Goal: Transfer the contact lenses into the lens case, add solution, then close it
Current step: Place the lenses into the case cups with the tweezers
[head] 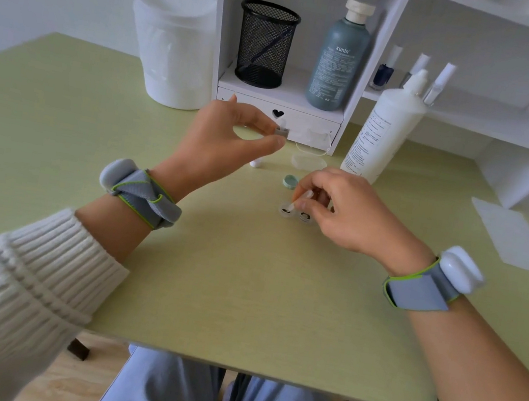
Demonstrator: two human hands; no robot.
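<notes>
Across the front, pale green desk [243, 283], smooth matte top, straight near edge, wide bare room between both forearms. White boxy shelf unit [220, 20] closes off the back edge. Round white bin [173, 47] stands at back left. Flat white paper sheet [516, 240] lies near the right edge. Tall white solution bottle [384, 132], plastic, tapered nozzle, stands just beside the shelf unit. Black mesh cup [265, 44] sits in a shelf bay. Left hand [221, 138] is raised off the desk, thumb and forefinger pinching a small grey piece [281, 131]. Right hand [351, 210], fingers curled, pinches a thin clear stick [303, 197], tip down in the lens case [295, 213]. The case is clear, with two round wells, both uncapped, mid-desk, a dark bit in each. Clear oval tray [308, 162] lies behind it. Round teal cap [290, 181] lies between the tray and the case.
</notes>
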